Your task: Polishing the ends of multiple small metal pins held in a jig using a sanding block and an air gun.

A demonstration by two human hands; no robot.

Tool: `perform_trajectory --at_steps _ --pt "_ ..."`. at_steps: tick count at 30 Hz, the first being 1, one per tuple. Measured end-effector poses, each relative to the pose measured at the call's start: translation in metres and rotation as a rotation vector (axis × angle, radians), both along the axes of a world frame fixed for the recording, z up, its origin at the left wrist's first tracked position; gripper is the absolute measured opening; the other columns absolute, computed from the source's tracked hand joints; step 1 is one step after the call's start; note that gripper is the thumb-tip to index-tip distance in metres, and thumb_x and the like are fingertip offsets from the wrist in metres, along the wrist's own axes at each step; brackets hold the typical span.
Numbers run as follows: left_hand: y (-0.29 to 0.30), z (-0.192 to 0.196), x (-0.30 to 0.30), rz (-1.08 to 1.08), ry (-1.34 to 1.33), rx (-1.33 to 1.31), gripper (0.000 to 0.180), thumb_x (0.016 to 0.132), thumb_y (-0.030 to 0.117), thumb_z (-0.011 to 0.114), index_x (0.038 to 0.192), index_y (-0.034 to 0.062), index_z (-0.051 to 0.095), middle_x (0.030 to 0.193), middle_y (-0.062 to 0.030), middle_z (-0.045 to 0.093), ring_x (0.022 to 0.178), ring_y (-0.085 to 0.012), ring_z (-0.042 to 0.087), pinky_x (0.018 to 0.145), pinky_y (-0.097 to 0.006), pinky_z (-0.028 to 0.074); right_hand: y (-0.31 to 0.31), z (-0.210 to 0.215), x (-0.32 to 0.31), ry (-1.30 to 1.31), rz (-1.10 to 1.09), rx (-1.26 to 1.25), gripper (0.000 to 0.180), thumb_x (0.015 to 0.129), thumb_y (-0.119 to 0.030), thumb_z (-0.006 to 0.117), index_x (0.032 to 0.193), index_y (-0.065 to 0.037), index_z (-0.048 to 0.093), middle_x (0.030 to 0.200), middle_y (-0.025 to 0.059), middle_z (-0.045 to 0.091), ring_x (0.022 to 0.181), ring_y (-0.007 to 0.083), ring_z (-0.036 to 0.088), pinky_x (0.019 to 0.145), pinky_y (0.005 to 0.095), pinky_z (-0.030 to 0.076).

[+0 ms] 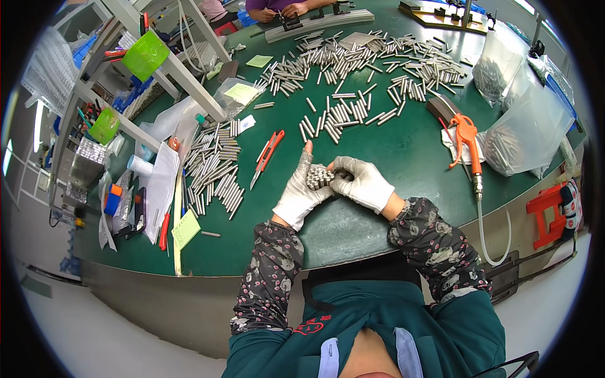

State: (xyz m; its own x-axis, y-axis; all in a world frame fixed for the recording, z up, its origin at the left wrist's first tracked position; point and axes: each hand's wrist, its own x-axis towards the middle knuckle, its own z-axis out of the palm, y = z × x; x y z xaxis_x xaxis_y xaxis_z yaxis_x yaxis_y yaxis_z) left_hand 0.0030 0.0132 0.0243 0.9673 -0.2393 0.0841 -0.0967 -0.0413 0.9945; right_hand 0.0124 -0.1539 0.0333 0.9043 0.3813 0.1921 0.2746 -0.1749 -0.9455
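Note:
Near the table's front edge, my gloved left hand [300, 194] cups a bundle of short metal pins [319, 177], their round ends facing up. One bare fingertip of that hand points away from me. My gloved right hand [365, 185] closes on the bundle from the right, its bare fingertips against the pins. Part of the bundle is hidden by the hands. Left of my hands, a red utility knife [268, 155] lies on the green table [340, 233]. Beyond them are loose metal pins [343, 112] in a scattered group.
A larger heap of pins [359, 55] spreads at the back, and another pile [214, 165] lies left. An orange air gun [465, 140] with a hose rests right, by plastic bags [532, 126] of pins. Another person's hands [293, 9] work at the far edge.

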Motion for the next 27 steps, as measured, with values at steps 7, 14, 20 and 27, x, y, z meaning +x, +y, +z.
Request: perform_trajectory --at_steps 7,14,20,27 --pt "0.002 -0.008 0.000 -0.025 -0.126 0.087 0.111 0.062 -0.001 0.075 0.141 0.0198 0.000 0.085 0.0011 0.050 0.074 -0.0089 0.049 0.070 -0.022 0.044 0.000 0.004 -0.002 0.042 0.044 -0.011 0.024 0.074 -0.008 0.062 0.097 -0.001 0.058 0.070 0.0021 0.054 0.064 0.0074 0.049 0.062 0.0217 0.044" --pt "0.001 -0.009 0.002 0.016 -0.096 0.086 0.111 0.063 0.001 0.075 0.141 0.0192 -0.002 0.087 0.0000 0.053 0.078 -0.0092 0.052 0.072 -0.022 0.045 0.001 -0.004 0.002 0.010 0.030 0.025 0.024 0.075 -0.008 0.062 0.098 -0.001 0.057 0.070 0.0016 0.054 0.064 0.0073 0.049 0.062 0.0216 0.044" --pt "0.007 -0.017 0.008 0.084 -0.089 0.209 0.110 0.064 0.005 0.075 0.141 0.0165 -0.002 0.095 -0.0025 0.052 0.080 -0.0106 0.052 0.074 -0.023 0.045 0.004 -0.005 0.004 0.061 0.035 0.028 0.024 0.076 -0.008 0.062 0.098 0.000 0.057 0.073 0.0016 0.054 0.068 0.0068 0.048 0.064 0.0210 0.043" --pt "-0.001 -0.006 0.006 0.107 -0.031 0.189 0.108 0.065 0.006 0.074 0.141 0.0161 -0.002 0.100 -0.0045 0.053 0.085 -0.0108 0.054 0.076 -0.023 0.046 0.002 -0.006 0.005 0.080 0.018 0.039 0.023 0.077 -0.007 0.061 0.098 0.000 0.056 0.074 0.0012 0.053 0.069 0.0069 0.049 0.065 0.0207 0.043"
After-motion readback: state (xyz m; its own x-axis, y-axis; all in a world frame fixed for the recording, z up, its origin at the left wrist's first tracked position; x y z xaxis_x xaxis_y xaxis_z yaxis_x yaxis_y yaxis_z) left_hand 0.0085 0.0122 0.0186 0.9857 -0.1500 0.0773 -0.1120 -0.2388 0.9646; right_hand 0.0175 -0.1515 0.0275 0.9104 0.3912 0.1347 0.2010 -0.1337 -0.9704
